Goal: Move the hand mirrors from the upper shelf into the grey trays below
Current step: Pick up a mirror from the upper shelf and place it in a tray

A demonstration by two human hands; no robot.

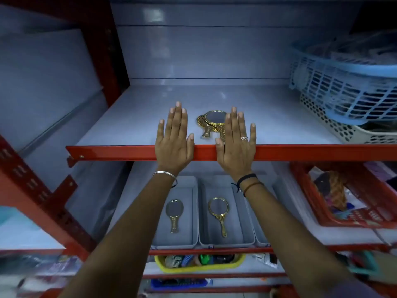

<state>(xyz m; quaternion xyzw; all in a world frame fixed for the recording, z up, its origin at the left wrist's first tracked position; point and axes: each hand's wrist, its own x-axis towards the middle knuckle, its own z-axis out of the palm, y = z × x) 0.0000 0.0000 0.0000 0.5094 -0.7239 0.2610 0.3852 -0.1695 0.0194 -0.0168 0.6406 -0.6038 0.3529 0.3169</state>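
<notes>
Now both hands are flat and open, holding nothing: the left hand and right hand lie beside the pile of gold mirrors on the upper shelf. The pile is maybe three or four mirrors; it is hard to count. A quick grab could knock some off the edge. Below, two grey trays hold one mirror each.
</notes>
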